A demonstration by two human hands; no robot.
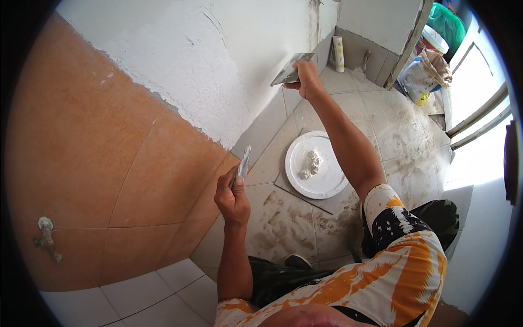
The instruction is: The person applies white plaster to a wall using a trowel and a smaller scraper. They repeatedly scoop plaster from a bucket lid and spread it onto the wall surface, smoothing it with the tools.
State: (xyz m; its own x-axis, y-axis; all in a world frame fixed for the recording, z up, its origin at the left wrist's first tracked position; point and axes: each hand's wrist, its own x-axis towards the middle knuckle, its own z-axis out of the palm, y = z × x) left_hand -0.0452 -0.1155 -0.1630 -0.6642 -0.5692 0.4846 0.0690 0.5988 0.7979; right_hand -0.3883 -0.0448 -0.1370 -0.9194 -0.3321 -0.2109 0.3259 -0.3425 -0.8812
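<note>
My right hand (306,80) grips a wide metal putty blade (291,69) and presses it against the white plastered wall (229,60) low down, near the corner. My left hand (231,196) holds a second, narrower putty knife (243,162) upright in front of the orange wall tiles (125,152). On the floor between my arms a round white plate (329,182) carries a lump of white putty (311,162); the plate rests on a loose grey tile.
The floor tiles (283,223) are smeared with dirt. A brass tap (46,237) sticks out of the orange tiles at left. A white tube (338,53) stands in the far corner. Buckets and a sack (427,73) sit by the doorway at upper right.
</note>
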